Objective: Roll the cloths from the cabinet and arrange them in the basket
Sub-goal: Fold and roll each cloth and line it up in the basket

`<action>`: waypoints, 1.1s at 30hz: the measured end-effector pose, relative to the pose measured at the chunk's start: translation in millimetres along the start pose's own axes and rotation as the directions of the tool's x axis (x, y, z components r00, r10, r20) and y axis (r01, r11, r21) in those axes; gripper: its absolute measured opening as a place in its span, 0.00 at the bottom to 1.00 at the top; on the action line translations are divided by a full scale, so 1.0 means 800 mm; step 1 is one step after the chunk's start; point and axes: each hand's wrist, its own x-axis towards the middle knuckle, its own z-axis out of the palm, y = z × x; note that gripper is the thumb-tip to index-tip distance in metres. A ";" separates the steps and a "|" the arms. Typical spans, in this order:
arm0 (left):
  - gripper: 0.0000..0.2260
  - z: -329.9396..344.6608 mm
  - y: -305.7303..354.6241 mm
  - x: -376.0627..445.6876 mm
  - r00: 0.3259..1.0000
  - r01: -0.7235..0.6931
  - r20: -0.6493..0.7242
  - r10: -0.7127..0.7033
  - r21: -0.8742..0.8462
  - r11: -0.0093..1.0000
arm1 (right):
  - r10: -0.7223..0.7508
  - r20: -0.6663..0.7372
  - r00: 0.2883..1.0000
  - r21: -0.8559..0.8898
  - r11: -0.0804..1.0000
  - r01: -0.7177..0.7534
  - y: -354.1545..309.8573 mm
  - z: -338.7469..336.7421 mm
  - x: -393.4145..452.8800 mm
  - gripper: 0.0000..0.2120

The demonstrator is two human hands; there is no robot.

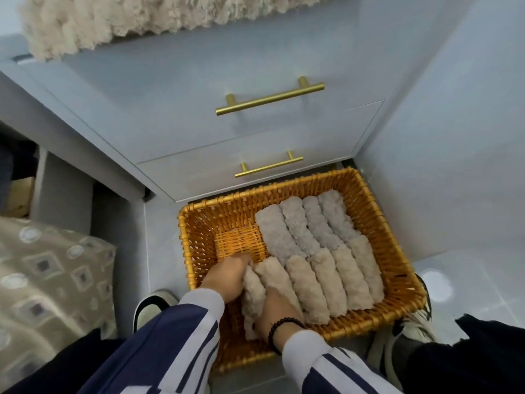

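An orange wicker basket point(397, 245) stands on the floor in front of the cabinet. Several rolled grey cloths point(298, 223) fill its far row and several rolled beige cloths point(341, 277) its near row. At the near left, both my hands hold one more beige roll point(252, 291) down in the basket. My left hand point(227, 280) grips its left side, and my right hand point(279, 308), with a bead bracelet at the wrist, grips its near right side. A bare patch of basket bottom point(238, 240) shows at the far left.
The grey cabinet point(199, 81) with two drawers and gold handles point(270, 98) rises right behind the basket. A fluffy beige cloth point(113, 15) lies on its top. A patterned cushion point(42, 265) sits at the left. My shoes point(150, 305) flank the basket on tiled floor.
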 end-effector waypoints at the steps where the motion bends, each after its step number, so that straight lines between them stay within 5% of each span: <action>1: 0.24 0.004 0.000 0.004 1.000 0.005 -0.001 -0.005 -0.026 1.000 | 0.020 0.006 1.000 0.016 1.000 -0.020 0.001 -0.001 0.003 0.31; 6: 0.23 0.016 -0.002 0.023 1.000 0.006 -0.012 -0.007 -0.065 0.998 | 0.052 -0.005 0.999 -0.025 0.998 -0.053 0.001 -0.004 0.009 0.32; 14: 0.15 0.023 0.010 0.032 0.991 -0.082 -0.118 0.066 -0.142 0.986 | -0.057 -0.097 0.994 -0.383 0.924 0.015 0.016 -0.033 0.005 0.16; 18: 0.18 0.042 0.015 0.035 0.999 -0.037 0.004 0.037 -0.071 0.997 | -0.100 -0.098 0.990 -0.456 0.889 0.044 0.020 -0.030 0.007 0.13; 33: 0.32 0.025 0.020 0.038 0.995 0.070 0.081 -0.061 -0.102 0.992 | -0.073 -0.020 0.997 -0.306 0.950 0.063 0.012 -0.046 -0.005 0.13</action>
